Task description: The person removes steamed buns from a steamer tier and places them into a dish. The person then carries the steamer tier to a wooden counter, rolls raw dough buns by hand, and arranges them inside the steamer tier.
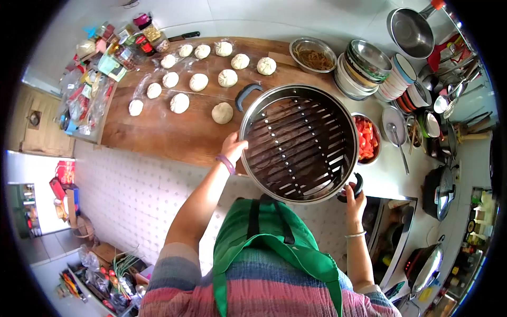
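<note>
A round metal steamer tier (301, 142) with a slatted, dark-looking bottom is held up in front of my body, partly over the wooden board. My left hand (232, 147) grips its rim at the left side, below one black handle (247, 97). At the lower right, my right hand (355, 199) is closed around the other black handle (358, 184). Pleated buns (198, 82) stand in loose rows on the floured wooden board (142, 127). One bun (222, 112) sits close to the steamer's left handle.
A bowl of cut tomatoes (368, 138) stands just right of the steamer. Behind are a bowl of brownish strips (312, 55) and stacked bowls (364, 68). A knife (184, 36) lies at the board's back edge. An open drawer (391, 238) is at the lower right.
</note>
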A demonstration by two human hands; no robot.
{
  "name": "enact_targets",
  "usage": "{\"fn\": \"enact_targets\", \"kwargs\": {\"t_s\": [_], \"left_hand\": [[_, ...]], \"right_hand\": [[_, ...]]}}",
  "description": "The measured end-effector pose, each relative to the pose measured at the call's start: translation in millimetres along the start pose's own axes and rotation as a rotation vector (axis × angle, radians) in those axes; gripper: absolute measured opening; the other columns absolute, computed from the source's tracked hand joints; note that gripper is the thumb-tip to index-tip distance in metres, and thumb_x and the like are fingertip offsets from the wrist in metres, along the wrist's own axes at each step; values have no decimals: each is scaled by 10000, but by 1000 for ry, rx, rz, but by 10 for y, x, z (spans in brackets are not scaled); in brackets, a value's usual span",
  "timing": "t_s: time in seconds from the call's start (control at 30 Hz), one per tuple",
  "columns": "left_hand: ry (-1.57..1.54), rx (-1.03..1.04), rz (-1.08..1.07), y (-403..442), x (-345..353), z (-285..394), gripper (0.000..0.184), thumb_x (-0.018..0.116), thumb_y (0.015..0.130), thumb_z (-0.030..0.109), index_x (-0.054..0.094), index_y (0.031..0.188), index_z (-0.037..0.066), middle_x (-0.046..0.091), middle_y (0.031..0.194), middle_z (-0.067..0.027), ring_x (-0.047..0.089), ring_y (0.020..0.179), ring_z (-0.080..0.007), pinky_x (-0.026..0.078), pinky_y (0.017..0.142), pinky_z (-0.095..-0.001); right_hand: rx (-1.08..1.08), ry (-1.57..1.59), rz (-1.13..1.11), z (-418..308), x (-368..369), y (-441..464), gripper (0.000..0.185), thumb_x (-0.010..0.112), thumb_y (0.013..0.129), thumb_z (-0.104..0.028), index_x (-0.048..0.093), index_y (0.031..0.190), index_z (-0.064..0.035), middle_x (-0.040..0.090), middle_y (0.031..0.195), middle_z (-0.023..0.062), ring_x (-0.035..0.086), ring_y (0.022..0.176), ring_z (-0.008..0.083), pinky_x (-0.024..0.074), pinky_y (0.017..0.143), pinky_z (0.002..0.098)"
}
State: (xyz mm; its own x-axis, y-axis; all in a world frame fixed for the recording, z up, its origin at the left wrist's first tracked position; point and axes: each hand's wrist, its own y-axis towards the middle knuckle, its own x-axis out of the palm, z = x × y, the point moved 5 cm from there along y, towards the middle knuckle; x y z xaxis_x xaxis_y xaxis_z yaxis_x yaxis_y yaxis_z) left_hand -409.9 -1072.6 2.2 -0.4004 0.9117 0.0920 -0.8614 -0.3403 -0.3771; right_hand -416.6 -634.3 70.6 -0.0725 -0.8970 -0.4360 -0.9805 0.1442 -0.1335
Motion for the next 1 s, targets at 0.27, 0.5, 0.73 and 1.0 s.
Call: {"fn": "enact_targets", "kwargs": {"t_s": [0.27, 0.5, 0.73, 1.0], "left_hand": [[140, -10, -61, 466, -230, 181, 271, 556, 723, 5, 617, 987, -1, 581, 826, 1, 518, 750, -97, 432, 686, -246], [542, 63, -191, 801, -358, 305, 273, 622, 735, 126, 607, 978, 4, 625, 862, -43, 582, 805, -183, 469, 743, -305], [521, 433, -268, 782, -947, 711, 522, 673, 753, 59, 574, 1265, 72, 649, 1059, -163, 629, 998, -279, 483, 889, -369], [1221, 826, -444, 1052, -740, 714, 946, 848, 567, 139, 432, 1410, 248, 365, 1436, -140, 383, 1303, -375, 355, 1049, -492]], "right_hand": [[144, -49, 46, -76, 302, -106, 320, 689, 868, -173, 610, 1040, 85, 669, 859, 87, 671, 741, 148, 535, 674, 266], [210, -79, 194, 102, 554, -297, 301, 692, 879, -221, 626, 982, 55, 678, 825, 81, 661, 721, 136, 521, 661, 269], [103, -698, 506, -181, 361, -445, 450, 618, 923, -395, 615, 1170, -19, 680, 897, 96, 636, 787, 169, 516, 725, 315], [-69, -646, 531, -1340, 1068, -672, 368, 633, 911, -152, 558, 1259, -57, 669, 1061, 103, 652, 860, 165, 527, 769, 276]]}}
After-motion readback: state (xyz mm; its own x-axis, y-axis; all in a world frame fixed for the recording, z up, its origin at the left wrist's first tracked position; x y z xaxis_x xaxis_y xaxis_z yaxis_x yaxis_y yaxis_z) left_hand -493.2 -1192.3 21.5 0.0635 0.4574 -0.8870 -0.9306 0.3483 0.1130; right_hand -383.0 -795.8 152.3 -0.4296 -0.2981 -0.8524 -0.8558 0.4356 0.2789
